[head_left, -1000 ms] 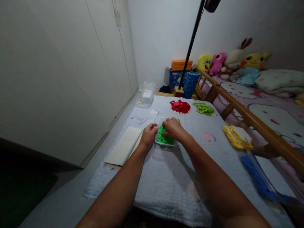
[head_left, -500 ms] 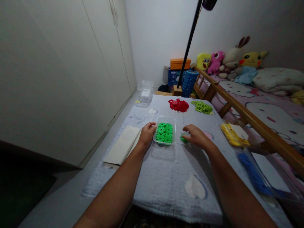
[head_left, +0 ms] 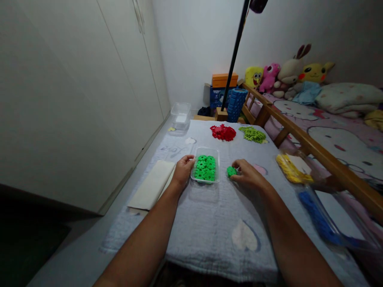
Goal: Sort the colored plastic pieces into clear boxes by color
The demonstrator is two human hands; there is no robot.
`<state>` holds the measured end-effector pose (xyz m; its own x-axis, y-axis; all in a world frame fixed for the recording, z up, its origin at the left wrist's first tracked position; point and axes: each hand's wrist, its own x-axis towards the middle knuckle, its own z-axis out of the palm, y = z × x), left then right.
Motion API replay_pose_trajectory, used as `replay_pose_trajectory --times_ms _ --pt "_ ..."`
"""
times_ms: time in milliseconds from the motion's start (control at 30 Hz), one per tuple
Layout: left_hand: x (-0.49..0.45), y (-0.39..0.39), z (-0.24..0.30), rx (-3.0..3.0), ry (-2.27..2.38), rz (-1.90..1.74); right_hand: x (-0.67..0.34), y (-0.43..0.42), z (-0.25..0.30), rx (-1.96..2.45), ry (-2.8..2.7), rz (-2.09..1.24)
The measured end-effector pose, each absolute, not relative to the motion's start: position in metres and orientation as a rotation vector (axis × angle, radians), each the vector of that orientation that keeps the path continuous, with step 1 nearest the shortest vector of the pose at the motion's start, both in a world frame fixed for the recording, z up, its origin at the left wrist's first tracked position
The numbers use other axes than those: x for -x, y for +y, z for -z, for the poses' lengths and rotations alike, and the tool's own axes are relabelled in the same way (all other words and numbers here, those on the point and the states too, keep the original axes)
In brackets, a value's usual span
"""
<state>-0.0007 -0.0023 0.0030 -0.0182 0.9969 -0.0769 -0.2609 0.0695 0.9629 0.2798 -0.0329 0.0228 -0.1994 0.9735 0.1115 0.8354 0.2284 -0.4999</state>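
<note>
While the left hand (head_left: 183, 170) gripped the tray (head_left: 206, 149), the right hand (head_left: 247, 176) pinched green pieces (head_left: 230, 171) (partly hidden under fingertips).

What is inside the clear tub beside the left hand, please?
The clear tub holds bright green flower-shaped pieces, covering its floor; anything beneath that top layer is hidden.

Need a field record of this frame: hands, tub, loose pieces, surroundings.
left hand: fingers curled on the left wall of the clear tub
right hand: fingertips on the loose green pieces just right of the tub; grip unclear
tub contents: green pieces
far piles: red pieces, lime pieces
right edge: yellow pieces and blue pieces in clear bags
surface: quilt
</note>
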Motion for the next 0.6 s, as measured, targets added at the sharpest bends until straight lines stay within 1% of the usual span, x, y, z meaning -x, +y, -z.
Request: replay_pose_trajectory --times_ms 233,400,600 --pt "0.0 -0.002 -0.002 -0.936 1.058 -1.3 -0.242 -0.025 -0.073 1.517 -2.216 -0.398" --pt "0.001 -0.001 -0.001 -0.928 1.036 -1.299 -0.199 -0.018 -0.09 1.686 -2.479 -0.291" --pt "0.0 0.002 0.004 -0.929 1.045 -1.29 -0.175 -0.012 -0.088 1.854 -2.608 -0.189"
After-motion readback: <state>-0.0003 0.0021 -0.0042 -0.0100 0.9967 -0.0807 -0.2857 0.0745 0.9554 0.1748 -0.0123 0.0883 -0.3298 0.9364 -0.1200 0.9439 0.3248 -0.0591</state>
